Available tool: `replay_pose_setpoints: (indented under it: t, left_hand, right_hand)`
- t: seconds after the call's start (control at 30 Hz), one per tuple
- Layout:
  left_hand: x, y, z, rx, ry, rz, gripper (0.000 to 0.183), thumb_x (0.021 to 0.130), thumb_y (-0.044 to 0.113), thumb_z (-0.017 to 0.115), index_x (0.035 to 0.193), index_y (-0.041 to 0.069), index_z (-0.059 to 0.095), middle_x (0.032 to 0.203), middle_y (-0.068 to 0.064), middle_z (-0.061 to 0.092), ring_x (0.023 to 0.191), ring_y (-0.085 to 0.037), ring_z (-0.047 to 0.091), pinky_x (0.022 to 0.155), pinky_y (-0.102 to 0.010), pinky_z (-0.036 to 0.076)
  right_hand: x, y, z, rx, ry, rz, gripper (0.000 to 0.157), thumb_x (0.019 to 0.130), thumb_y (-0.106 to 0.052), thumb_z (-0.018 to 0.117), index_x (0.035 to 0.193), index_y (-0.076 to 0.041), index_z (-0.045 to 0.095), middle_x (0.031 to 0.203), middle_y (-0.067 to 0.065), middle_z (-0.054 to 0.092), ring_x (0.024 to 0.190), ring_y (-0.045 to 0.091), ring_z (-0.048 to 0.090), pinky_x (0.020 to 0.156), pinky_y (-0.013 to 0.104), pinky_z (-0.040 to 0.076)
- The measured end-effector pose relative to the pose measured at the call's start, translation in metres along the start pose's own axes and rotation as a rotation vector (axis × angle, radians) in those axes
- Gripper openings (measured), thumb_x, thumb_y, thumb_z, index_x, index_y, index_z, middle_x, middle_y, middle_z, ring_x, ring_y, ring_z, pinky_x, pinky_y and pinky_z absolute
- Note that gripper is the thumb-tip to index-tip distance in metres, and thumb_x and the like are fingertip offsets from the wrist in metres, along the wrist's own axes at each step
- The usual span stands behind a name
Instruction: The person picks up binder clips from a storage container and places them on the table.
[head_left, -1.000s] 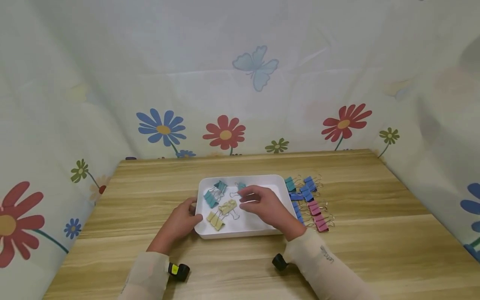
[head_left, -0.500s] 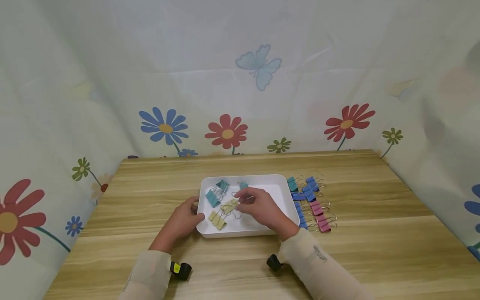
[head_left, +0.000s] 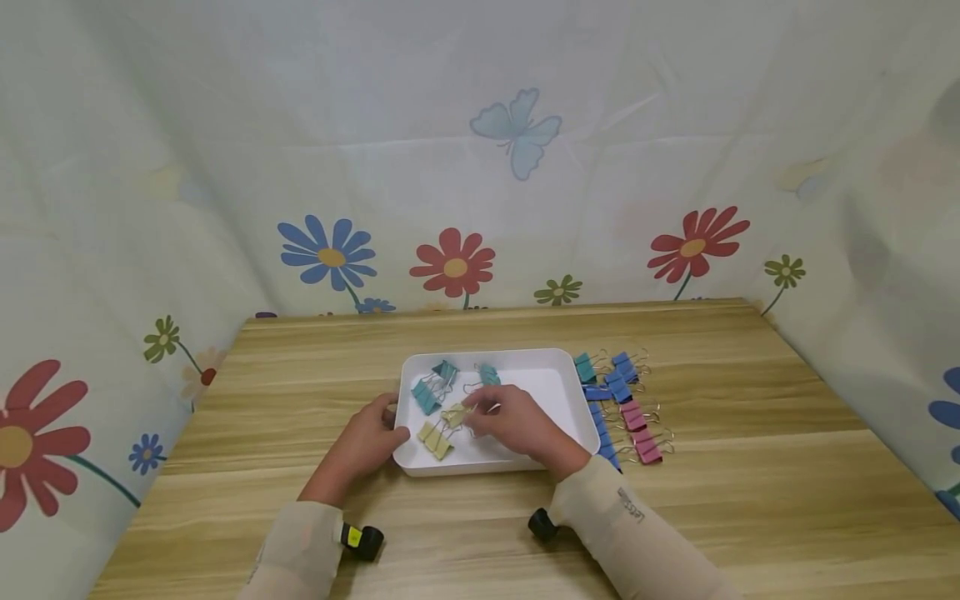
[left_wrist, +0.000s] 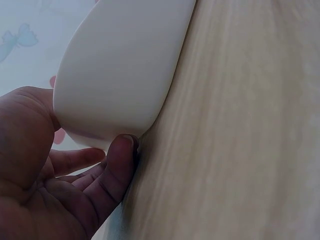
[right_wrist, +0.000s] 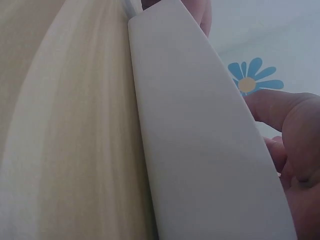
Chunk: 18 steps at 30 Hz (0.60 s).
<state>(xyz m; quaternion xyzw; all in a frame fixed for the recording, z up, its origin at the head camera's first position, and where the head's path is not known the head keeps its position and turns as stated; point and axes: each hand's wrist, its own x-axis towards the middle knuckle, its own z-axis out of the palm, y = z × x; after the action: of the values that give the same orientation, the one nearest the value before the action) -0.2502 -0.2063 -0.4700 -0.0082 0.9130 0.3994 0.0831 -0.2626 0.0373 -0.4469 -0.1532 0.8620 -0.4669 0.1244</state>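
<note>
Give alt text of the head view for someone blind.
A right hand is at a yellow binder clip in a white tray, near teal clips; the left hand grips the tray's left end. Blue, pink and teal clips lie right of the tray on a wooden table.

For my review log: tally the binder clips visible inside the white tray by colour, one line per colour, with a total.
Teal clips: 3
Yellow clips: 2
Total visible in the white tray: 5; the right hand covers part of the tray, so anything beneath it isn't counted.
</note>
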Motion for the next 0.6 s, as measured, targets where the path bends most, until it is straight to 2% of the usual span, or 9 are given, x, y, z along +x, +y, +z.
replay_pose_setpoints:
  t: [0.13, 0.33, 0.6]
  left_hand:
    - [0.0003, -0.0005, 0.0003, -0.009, -0.001, 0.003, 0.058, 0.086, 0.02, 0.062, 0.14, 0.007, 0.045, 0.113, -0.013, 0.065, 0.09, -0.02, 0.061, 0.079, -0.037, 0.052]
    - [0.0003, 0.0003, 0.0015, -0.001, 0.002, -0.011, 0.06, 0.086, 0.02, 0.062, 0.141, 0.006, 0.043, 0.115, -0.014, 0.065, 0.091, -0.021, 0.061, 0.082, -0.038, 0.053]
    - [0.0003, 0.0001, -0.0002, 0.011, 0.009, -0.016, 0.059, 0.085, 0.021, 0.062, 0.14, 0.007, 0.044, 0.115, -0.014, 0.065, 0.092, -0.022, 0.061, 0.082, -0.038, 0.052]
  right_hand:
    - [0.0016, 0.0014, 0.0003, -0.021, 0.023, 0.025, 0.021, 0.088, -0.029, 0.067, 0.104, -0.015, 0.071, 0.095, -0.002, 0.068, 0.079, 0.011, 0.064, 0.07, 0.028, 0.049]
    - [-0.001, 0.0014, -0.0027, -0.056, 0.086, 0.037, 0.012, 0.088, -0.028, 0.068, 0.09, -0.017, 0.073, 0.089, -0.003, 0.069, 0.076, 0.012, 0.062, 0.067, 0.028, 0.048]
    - [-0.004, 0.0025, -0.0078, -0.061, 0.131, 0.057, 0.008, 0.085, -0.021, 0.068, 0.087, -0.015, 0.073, 0.088, -0.002, 0.069, 0.078, 0.012, 0.062, 0.068, 0.028, 0.048]
